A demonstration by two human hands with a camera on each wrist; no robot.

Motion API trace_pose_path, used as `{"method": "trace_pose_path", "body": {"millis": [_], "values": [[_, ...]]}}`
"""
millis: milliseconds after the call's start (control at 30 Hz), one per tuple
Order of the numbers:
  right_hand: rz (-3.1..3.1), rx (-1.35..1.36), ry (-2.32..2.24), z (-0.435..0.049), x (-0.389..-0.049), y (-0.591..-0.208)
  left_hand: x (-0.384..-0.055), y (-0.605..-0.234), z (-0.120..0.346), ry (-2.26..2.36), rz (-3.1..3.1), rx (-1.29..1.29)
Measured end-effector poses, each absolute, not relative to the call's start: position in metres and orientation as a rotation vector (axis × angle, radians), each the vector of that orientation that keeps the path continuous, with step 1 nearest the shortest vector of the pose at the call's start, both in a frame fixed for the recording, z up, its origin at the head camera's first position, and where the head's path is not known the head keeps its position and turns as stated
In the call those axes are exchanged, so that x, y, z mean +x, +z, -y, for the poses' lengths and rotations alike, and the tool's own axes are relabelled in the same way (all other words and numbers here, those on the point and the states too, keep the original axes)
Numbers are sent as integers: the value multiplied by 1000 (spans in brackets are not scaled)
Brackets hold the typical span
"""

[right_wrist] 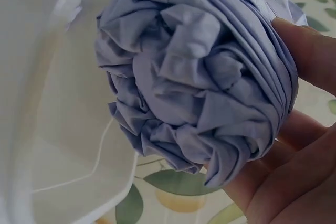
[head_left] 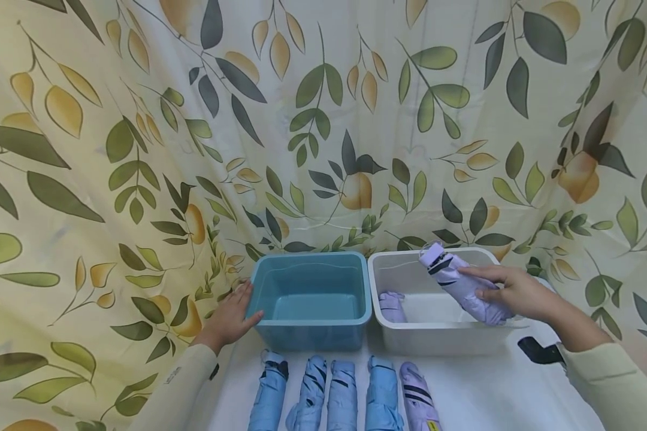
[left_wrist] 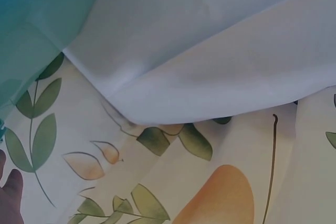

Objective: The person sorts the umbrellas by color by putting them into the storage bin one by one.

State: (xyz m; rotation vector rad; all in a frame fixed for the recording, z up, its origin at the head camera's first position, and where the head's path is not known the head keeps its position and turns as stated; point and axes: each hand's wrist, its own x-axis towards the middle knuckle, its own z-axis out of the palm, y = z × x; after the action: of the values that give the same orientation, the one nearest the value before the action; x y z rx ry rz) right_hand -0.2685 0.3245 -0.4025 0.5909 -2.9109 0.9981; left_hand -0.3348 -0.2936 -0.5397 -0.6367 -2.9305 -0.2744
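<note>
Head: right hand (head_left: 520,293) curls its fingers (head_left: 482,273) round a lilac folding umbrella (head_left: 458,284) over the white tub (head_left: 437,340); left hand (head_left: 228,317), thumb spread from fingers, at the blue tub (head_left: 313,338)'s nine o'clock; five umbrellas (head_left: 342,395) at six. Left wrist: white cloth (left_wrist: 173,51). Right wrist alone: the umbrella's bunched end (right_wrist: 194,77).

Five umbrellas (head_left: 342,396) — near ends beyond the head view's bottom edge

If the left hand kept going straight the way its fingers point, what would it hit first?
Probably the blue bin: the left hand appears to touch its left side, though depth there is hard to judge.
</note>
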Motion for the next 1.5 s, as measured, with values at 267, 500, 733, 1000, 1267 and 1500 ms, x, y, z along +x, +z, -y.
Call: {"method": "trace_pose_path", "body": {"millis": [267,500,733,1000,1267,1500], "values": [[3033,613,1051,-318,-330,-410,-334,-539,295,-269,2915,-645],[3144,648,1006,-311,-366,-433,-336,-540,297,-222,2914,-652],[3187,730,976,-307,-387,-458,-335,-542,298,-224,2892,-661],[3441,584,1187,-304,-401,-471,-336,-539,295,-197,2913,-664],[3554,670,879,-299,-412,-493,-337,-541,293,-202,2910,-667],[3565,694,690,-289,-419,-519,-335,-539,294,-219,2905,-651]]}}
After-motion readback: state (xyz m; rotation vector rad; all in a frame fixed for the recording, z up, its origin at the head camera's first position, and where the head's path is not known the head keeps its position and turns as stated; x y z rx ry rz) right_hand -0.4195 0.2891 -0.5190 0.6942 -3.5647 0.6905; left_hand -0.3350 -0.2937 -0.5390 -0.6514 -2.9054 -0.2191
